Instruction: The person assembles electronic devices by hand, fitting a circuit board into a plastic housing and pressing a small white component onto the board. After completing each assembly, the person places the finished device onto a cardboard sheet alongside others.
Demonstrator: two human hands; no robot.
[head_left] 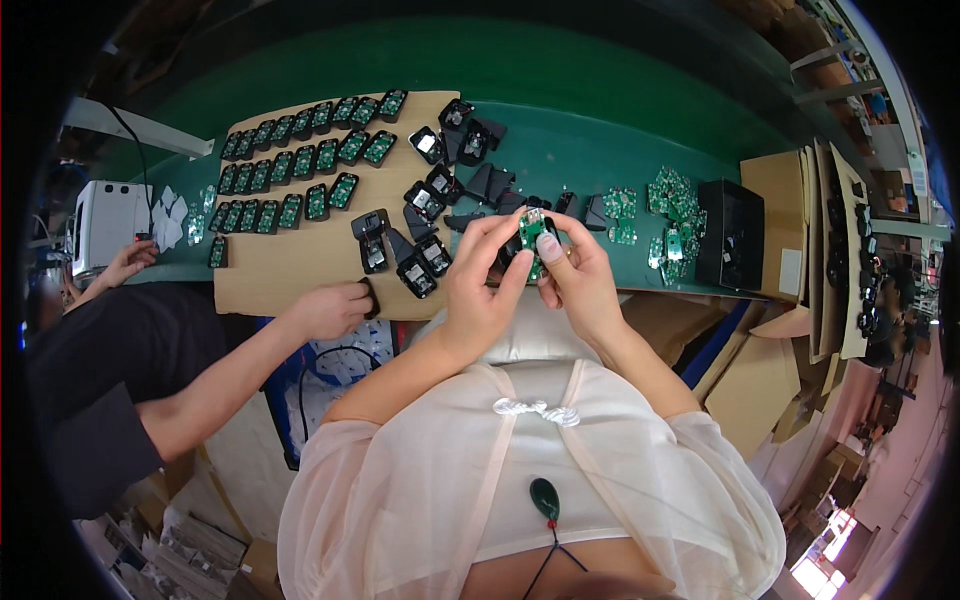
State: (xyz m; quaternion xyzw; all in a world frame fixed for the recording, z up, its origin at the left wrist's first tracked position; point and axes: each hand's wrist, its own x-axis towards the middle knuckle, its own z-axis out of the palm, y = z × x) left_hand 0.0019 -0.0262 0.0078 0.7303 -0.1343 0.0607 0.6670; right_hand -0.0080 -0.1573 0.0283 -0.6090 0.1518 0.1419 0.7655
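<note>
Left hand [478, 290], right hand [585, 283]: both grips clamped on green circuit board [531, 229] near counter [600, 150] front edge, probably steadying it for thumbs.

Softly lit tabletop [600, 150], glare at lower right, bent edges, black corners

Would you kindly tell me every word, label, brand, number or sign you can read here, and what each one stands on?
None can be read.
White label on the cardboard box: any print is too small to read.
Green circuit board in the hands: any markings are too small to read.
White boxy device at left: any markings are too blurred to read.
</note>
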